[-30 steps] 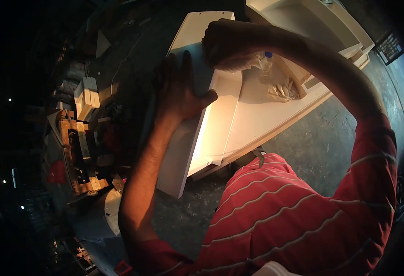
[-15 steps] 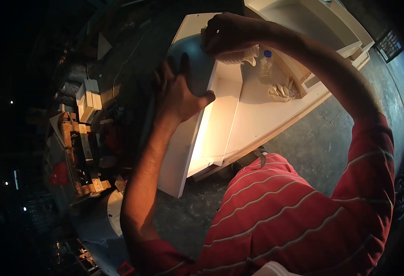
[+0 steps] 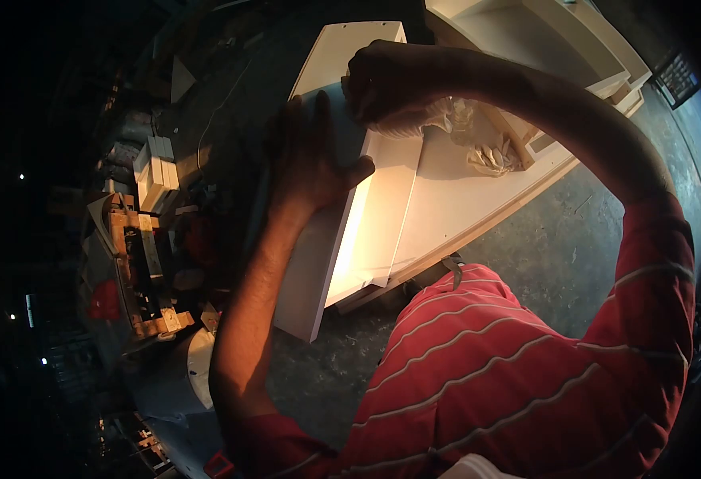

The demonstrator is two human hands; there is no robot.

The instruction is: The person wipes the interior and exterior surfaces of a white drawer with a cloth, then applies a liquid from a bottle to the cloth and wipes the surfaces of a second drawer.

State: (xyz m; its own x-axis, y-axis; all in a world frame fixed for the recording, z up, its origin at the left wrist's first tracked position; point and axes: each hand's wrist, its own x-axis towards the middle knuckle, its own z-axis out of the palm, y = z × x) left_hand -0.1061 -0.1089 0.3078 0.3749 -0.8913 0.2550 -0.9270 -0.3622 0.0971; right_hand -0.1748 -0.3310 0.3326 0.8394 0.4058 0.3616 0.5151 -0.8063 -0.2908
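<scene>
A long white drawer front (image 3: 302, 291) stands tilted across the middle, joined to a white drawer box (image 3: 382, 203). My left hand (image 3: 310, 164) lies against its face with fingers spread and the thumb at the top edge, holding nothing. Farther up the same panel, my right hand (image 3: 386, 84) is closed on a crumpled pale cloth (image 3: 414, 121), pressed to the panel's surface. Part of the cloth hangs below the hand over the drawer box. The fingertips of my right hand are hidden, and shadow covers the panel between both hands.
The drawer rests on a white board (image 3: 454, 199) with a wooden edge. On it are a clear bottle (image 3: 462, 116), partly behind my right arm, and a crumpled wrapper-like piece (image 3: 490, 158). A larger white drawer (image 3: 526, 36) stands behind. Wooden pieces (image 3: 154, 176) lie at left.
My right hand has moved slightly down and left along the panel with the cloth. Its forearm now covers the bottle's blue cap. My left hand stays nearly in place, now in deeper shadow.
</scene>
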